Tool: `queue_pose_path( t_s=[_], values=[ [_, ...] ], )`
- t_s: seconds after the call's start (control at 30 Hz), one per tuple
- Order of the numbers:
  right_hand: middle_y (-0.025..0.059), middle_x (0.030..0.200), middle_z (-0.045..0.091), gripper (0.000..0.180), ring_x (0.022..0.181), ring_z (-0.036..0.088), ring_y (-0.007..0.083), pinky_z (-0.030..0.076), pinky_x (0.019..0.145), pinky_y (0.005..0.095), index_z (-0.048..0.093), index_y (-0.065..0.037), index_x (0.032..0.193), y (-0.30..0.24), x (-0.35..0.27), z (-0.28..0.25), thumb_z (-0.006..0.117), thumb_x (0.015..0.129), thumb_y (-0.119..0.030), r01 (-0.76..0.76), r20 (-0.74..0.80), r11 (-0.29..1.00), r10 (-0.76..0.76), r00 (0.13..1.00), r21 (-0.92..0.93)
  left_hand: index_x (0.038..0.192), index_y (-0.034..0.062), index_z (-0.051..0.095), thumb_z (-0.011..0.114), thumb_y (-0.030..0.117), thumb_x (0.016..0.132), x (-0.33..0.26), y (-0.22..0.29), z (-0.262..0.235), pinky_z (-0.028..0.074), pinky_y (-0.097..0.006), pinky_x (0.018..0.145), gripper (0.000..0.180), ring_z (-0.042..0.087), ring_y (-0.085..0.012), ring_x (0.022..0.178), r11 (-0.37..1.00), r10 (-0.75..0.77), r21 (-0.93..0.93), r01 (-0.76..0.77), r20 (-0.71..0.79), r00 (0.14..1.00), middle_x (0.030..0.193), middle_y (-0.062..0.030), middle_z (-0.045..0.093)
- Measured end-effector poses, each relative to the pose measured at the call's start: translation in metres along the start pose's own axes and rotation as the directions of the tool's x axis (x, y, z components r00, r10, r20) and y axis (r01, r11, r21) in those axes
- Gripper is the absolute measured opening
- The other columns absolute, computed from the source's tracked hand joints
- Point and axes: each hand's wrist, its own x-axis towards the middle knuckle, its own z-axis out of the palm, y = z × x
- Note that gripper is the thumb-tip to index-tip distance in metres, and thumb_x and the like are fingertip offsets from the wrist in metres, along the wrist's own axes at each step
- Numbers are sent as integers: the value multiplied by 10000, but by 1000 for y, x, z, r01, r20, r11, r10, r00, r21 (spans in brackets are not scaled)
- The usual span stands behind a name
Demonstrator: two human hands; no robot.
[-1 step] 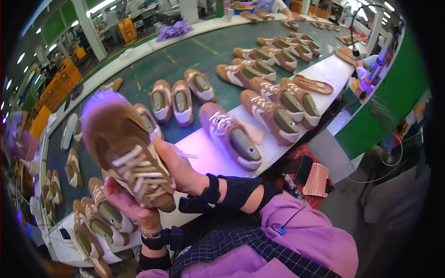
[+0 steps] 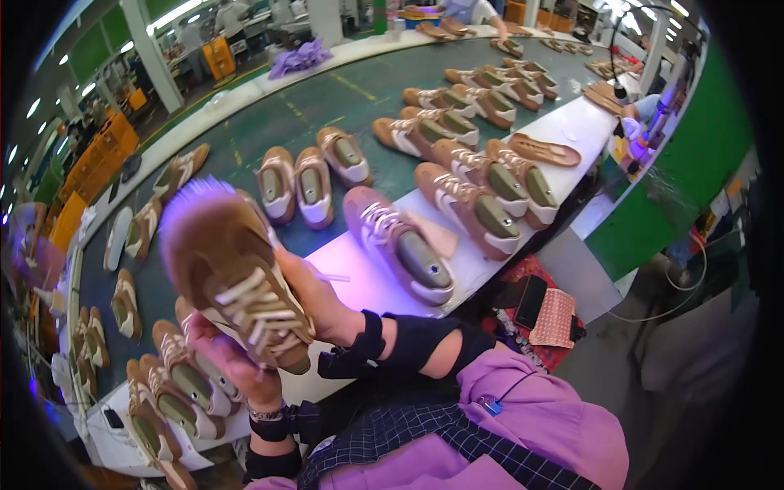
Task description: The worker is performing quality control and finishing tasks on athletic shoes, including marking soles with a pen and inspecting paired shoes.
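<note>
A brown sneaker (image 2: 233, 273) with cream laces is held up in front of me, its blurred toe pointing up and away. My right hand (image 2: 314, 298) grips it along its right side. Around the lower left side near the heel, my left hand (image 2: 233, 363) is closed on the same sneaker. A fuzzy violet-lit fringe rims the toe; what it is I cannot tell. A thin pale strip (image 2: 331, 278) shows beside my right hand, and I cannot tell whether it is held. A pinkish-brown sneaker (image 2: 396, 245) stands on the white table (image 2: 327, 251) to the right.
Several similar sneakers stand on the green conveyor (image 2: 359, 135), and more line the table at the lower left (image 2: 167, 396) and right (image 2: 469, 208). A phone (image 2: 532, 300) lies by a pink pouch (image 2: 555, 318). A co-worker's hand (image 2: 502, 37) reaches in at the far end.
The held sneaker has shifted slightly right and down with both hands still on it. More of the sneakers behind it on the left of the conveyor now shows. The view has moved a little.
</note>
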Motion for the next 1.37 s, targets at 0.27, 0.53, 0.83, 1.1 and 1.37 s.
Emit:
queue_pose_path(
  t_s=[0.27, 0.53, 0.83, 1.1, 1.37],
  values=[
    [88, 897, 595, 260, 883, 564, 174, 426, 789, 325, 539, -5, 986, 22, -19, -54, 439, 946, -242, 291, -66, 836, -360, 930, -465, 1228, -45, 435, 625, 119, 798, 0, -79, -63, 514, -457, 842, 498, 597, -332, 990, 695, -491, -122, 709, 639, 592, 1112, -206, 577],
    [193, 766, 552, 202, 701, 572, 358, 461, 595, 409, 529, -44, 1020, -115, -51, -52, 533, 820, -76, 321, 292, -33, -506, 811, -947, 1348, -27, 293, 793, 189, 502, -3, -84, -55, 425, -535, 955, 1006, 493, -438, 1119, 617, -550, -242, 749, 548, 630, 1227, -247, 477],
    [199, 853, 562, 264, 752, 560, 365, 456, 677, 421, 503, -1, 896, -161, -122, -195, 663, 739, -142, -385, 62, -506, -663, 746, -772, 1305, -65, 317, 800, 234, 440, -3, -66, -14, 441, -474, 955, 1035, 524, -385, 1087, 555, -468, -392, 734, 582, 664, 1165, -251, 496],
    [198, 831, 587, 467, 800, 576, 321, 458, 703, 377, 544, 12, 962, -180, -122, -190, 753, 672, -288, -119, 144, -354, -633, 761, -928, 1288, -31, 340, 794, 343, 467, -1, -71, -25, 422, -474, 978, 1010, 492, -365, 1102, 621, -447, -250, 743, 665, 598, 1187, -196, 480],
    [131, 1019, 634, 642, 921, 605, 202, 456, 837, 270, 564, 17, 1125, -202, -104, -217, 770, 661, -375, -393, -374, 476, 139, 917, -787, 1308, -62, 313, 808, 298, 440, -2, -76, -19, 417, -519, 973, 1062, 514, -389, 1103, 631, -460, -366, 684, 535, 709, 1178, -244, 497]
  ],
)
